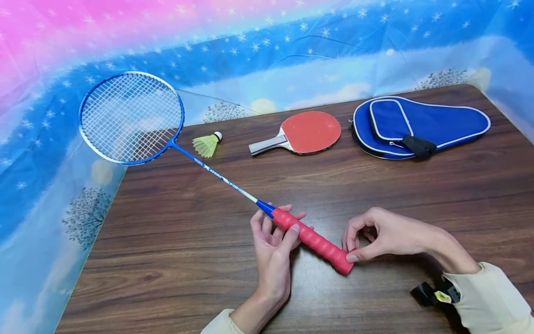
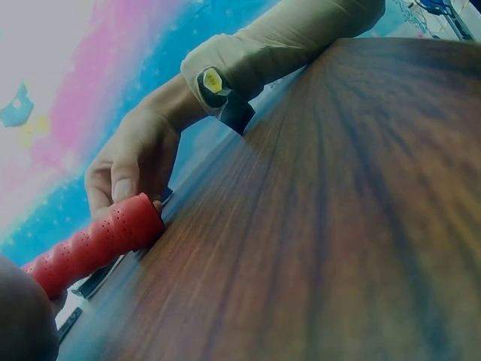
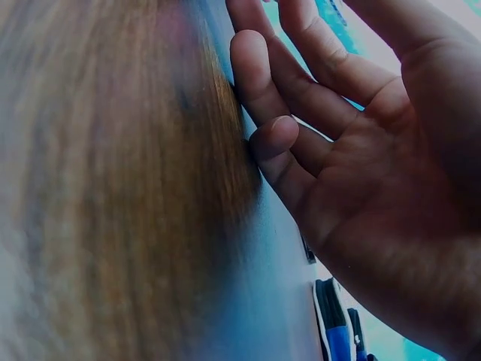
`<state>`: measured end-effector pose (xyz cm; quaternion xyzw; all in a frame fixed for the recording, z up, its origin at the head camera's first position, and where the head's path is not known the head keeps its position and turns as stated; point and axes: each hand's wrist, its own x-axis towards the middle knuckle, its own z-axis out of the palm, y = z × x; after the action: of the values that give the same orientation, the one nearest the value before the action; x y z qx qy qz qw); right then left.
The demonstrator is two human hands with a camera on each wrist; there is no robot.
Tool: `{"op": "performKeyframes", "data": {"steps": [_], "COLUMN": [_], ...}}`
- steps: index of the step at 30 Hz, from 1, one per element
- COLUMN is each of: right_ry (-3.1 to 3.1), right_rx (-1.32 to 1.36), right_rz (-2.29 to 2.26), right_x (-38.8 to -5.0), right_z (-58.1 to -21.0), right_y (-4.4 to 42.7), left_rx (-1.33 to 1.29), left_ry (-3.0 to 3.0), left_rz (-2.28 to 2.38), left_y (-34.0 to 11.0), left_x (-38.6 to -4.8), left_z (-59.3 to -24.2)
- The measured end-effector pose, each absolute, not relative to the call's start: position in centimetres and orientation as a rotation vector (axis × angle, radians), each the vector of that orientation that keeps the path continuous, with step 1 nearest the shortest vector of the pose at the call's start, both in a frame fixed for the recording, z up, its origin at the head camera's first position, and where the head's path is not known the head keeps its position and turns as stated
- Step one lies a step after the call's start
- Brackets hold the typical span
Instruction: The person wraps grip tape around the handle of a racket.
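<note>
A badminton racket (image 1: 227,183) with a blue and white frame and a red wrapped handle (image 1: 319,244) slants across the head view, its strung head at upper left. My left hand (image 1: 273,264) holds the upper part of the handle, thumb on top and fingers beneath. At the handle's butt end, my right hand (image 1: 390,235) pinches the red grip between thumb and fingers. The left wrist view shows the perforated red handle (image 2: 98,244) with my right hand (image 2: 135,162) at its end. In the right wrist view, my right hand (image 3: 376,180) shows its palm and bent fingers.
Behind the racket on the wooden table (image 1: 167,260) lie a yellow shuttlecock (image 1: 206,144), a red table tennis paddle (image 1: 312,132) and a blue paddle case (image 1: 442,123) with white piping. A blue and pink patterned cloth (image 1: 250,51) hangs behind the table.
</note>
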<state>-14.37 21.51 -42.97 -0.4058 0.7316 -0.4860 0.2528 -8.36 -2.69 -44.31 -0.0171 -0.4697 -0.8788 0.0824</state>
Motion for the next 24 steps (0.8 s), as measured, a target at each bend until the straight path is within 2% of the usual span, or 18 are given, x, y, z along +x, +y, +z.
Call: {"op": "performKeyframes", "data": {"steps": [7,24], "right_ry": [2.050,2.023], "right_rx": [-1.126,-1.075], "right_rz": [-1.271,-1.305], "right_x": [-14.51,-14.36], "right_z": [-42.96,-43.25], "right_y": [21.21,21.74], "left_rx": [-0.064,0.116], "left_ry": [-1.369,-1.411], "left_rz": [-2.598,-2.602], "left_y": [-2.70,-2.61], "left_x": [-8.46,-8.52], "left_z": [-44.48,-44.38]}}
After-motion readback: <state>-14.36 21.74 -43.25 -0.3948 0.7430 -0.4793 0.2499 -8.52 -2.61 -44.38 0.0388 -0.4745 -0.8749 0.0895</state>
